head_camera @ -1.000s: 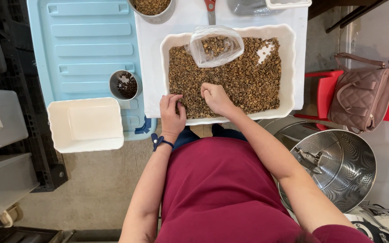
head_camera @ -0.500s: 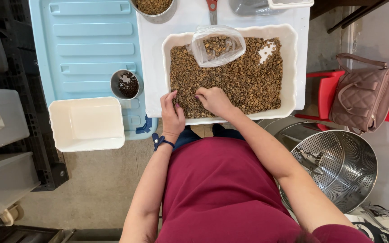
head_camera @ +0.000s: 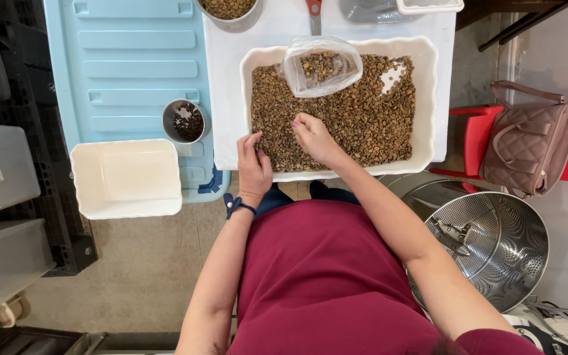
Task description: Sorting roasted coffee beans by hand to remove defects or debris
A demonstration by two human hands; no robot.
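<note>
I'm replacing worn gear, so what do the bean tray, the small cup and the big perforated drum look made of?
Tray: probably white plastic, semi-matte, thick rounded rim; glazed ceramic can't be excluded. Cup: looks like steel, grey shiny rim. Drum: evidently stainless steel, bright reflections and rows of punched holes.

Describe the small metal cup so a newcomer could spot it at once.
Start at the light blue plastic lid left of the white tray of beans. The small metal cup stands on it, above the empty white tub. It alone is round, steel and holds dark beans.
</note>
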